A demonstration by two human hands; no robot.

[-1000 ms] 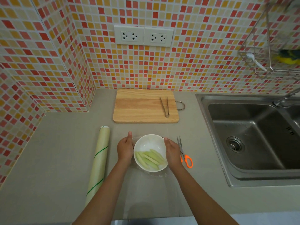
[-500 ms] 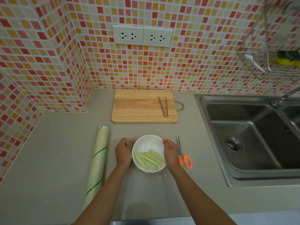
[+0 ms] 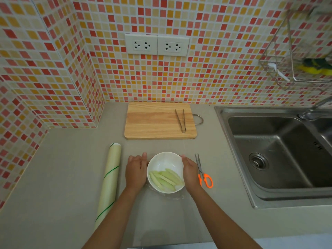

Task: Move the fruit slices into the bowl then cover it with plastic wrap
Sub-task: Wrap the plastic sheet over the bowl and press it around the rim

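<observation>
The white bowl [image 3: 165,172] sits on the counter [image 3: 59,186], pale green fruit slices [image 3: 166,179] heaped toward its 5 o'clock side under clear plastic wrap [image 3: 172,195]. Left hand [image 3: 136,170] at 9 o'clock and right hand [image 3: 190,173] at 3 o'clock press it, each grip flat-fingered; since earlier, both hands have slid lower against the bowl's sides.

Even, rather dim light is seen throughout; the tiled wall [image 3: 206,72] is bowed by wide-angle distortion, and the wire rack [image 3: 296,51] is blurred.
</observation>
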